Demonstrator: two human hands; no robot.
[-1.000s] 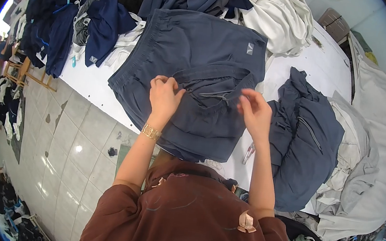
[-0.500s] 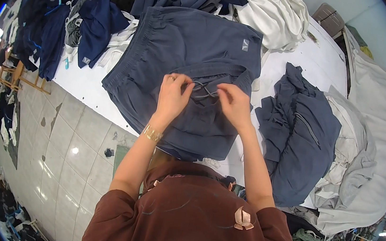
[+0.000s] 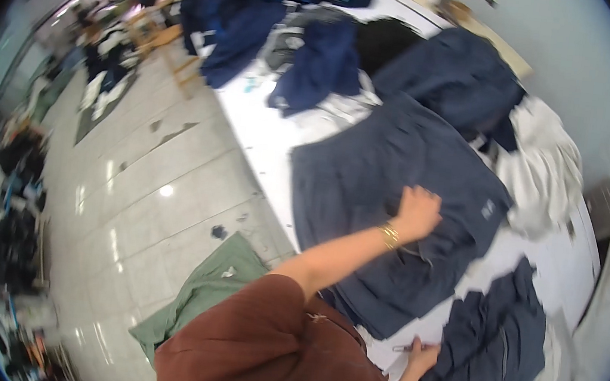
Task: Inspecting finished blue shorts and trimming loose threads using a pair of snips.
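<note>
A pair of dark grey shorts [image 3: 430, 145] lies spread on the white table, with its elastic waistband toward the left and a small pale mark near the right edge. My left hand [image 3: 418, 212] is on the middle of the shorts, fingers curled closed on the cloth; its fingertips are hidden. A bit of grey drawcord [image 3: 418, 257] shows just below that wrist. My right hand [image 3: 422, 354] is low by the table's near side, beside a second dark grey garment [image 3: 494, 347]. It grips a small, slim metal tool [image 3: 401, 348], too blurred to name.
Navy garments [image 3: 319, 64] and a black bundle [image 3: 386, 43] lie farther up the table [image 3: 255, 136]. More dark grey cloth [image 3: 453, 76] and white cloth [image 3: 544, 169] are piled at the back right. Green cloth [image 3: 211, 285] hangs at my left, above the tiled floor [image 3: 159, 211].
Both hands have left the drawcord they were pinching. My right hand has moved down to the near side and holds the metal tool; my left is on the shorts. The view has swung left.
</note>
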